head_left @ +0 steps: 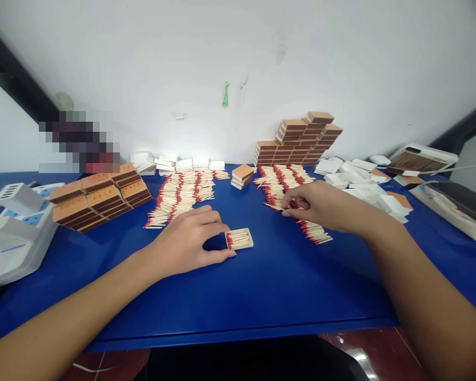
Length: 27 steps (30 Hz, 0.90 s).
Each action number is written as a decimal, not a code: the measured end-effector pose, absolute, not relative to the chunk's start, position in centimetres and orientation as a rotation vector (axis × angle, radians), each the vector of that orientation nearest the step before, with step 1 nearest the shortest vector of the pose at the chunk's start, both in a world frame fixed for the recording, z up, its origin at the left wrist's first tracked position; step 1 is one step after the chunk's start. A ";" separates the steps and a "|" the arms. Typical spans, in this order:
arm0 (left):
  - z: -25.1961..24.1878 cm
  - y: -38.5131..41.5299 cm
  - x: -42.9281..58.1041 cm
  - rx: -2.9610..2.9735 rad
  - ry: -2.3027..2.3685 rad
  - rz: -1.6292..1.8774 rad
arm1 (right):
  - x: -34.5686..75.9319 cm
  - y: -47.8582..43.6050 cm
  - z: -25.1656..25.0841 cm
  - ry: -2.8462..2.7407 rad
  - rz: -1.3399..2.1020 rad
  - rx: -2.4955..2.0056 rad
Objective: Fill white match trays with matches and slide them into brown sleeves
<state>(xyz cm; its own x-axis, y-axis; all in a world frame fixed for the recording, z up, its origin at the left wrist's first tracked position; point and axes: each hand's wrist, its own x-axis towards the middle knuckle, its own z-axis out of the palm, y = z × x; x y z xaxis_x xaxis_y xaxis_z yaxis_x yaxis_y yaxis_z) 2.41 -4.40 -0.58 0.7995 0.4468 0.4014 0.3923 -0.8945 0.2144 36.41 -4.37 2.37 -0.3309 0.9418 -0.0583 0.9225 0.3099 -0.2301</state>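
Note:
On the blue table, a small white matchbox tray (240, 239) holds a layer of red-headed matches. My left hand (194, 238) grips the tray's left end, thumb at the near side and index finger at the far side. To the right, my right hand (321, 203) pinches thumb and forefinger together at the left edge of a spread of loose matches (275, 182). How many matches are between those fingertips is hidden. More matches (178, 196) lie in rows beyond my left hand. Behind the tray stands a short stack of matchboxes (243, 174).
Matchboxes are stacked high at the wall (297, 143) and in a block (103, 198) at left. White trays (353, 174) lie heaped at right, others (182, 163) at the back. A power strip (31, 233) sits far left, a phone (466, 198) far right.

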 end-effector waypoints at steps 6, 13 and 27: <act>-0.5 -4.4 2.5 2.857 0.687 0.674 | 35.8 -4.3 2.0 -2.450 0.395 -1.810; -0.6 -4.4 2.5 2.861 0.674 0.688 | 36.2 -4.3 2.0 -2.422 0.399 -1.795; -0.5 -4.4 2.7 2.843 0.667 0.655 | 28.8 -7.5 1.8 -2.515 0.587 -1.290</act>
<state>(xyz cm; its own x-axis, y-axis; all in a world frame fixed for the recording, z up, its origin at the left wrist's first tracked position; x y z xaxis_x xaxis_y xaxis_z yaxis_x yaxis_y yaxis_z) 2.67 -4.41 -0.52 0.8061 0.4535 0.3802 0.3884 -0.8902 0.2381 28.75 -7.47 1.85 -0.5747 0.8173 0.0406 0.7150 0.5257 -0.4609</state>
